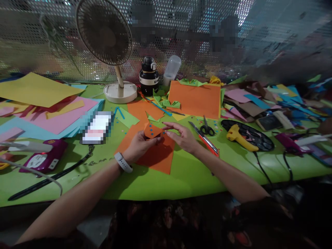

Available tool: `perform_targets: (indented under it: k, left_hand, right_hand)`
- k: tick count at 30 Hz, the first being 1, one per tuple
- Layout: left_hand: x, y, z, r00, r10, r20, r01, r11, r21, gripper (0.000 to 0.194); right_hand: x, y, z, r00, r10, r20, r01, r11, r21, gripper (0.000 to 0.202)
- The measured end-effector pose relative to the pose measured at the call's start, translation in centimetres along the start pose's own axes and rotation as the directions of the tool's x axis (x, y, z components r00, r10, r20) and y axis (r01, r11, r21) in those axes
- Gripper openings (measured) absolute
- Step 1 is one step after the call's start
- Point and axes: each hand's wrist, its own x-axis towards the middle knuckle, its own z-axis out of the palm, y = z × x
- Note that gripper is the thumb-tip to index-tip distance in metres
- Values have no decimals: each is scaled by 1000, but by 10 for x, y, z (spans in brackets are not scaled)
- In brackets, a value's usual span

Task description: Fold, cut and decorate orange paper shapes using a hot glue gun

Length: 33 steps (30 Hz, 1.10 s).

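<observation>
My left grip is closed on a small folded piece of orange paper with blue dots, thumb along its near edge, at 6 o'clock; most of my other fingers are hidden behind it. The left seems to do the steadying, which frees the right. My right grip is relaxed and parted, thumb and forefinger apart, just beside the folded piece at 3 o'clock; whether a fingertip touches it, I cannot tell.

I have the folded piece over a flat orange paper sheet on the green counter, probably held up so that both hands can get around it. From there, the black-handled scissors and a red-bodied knife with a metal blade lie at 3 o'clock, presumably to suit my right arm. Beyond them, a yellow glue gun rests on a black tray, likely to spare the surface from drips. A phone with a lit screen lies at 9 o'clock, its face towards me, perhaps for easy glancing.
</observation>
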Motion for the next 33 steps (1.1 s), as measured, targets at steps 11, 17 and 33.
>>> perform_targets:
  k: [11,17,33]
  left_hand:
    - [-3,7,-2,999,-47,-25,46,998,-37,30]
    - [-4,10,2,998,-49,-50,46,997,-61,33]
    - [-4,5,0,993,-44,-112,44,999,-3,27]
  right_hand:
    - [-2,1,0,1000,-11,7,10,998,56,45]
    - [-3,0,7,999,-14,52,9,996,90,54]
    - [-4,6,9,996,-63,64,60,997,45,54]
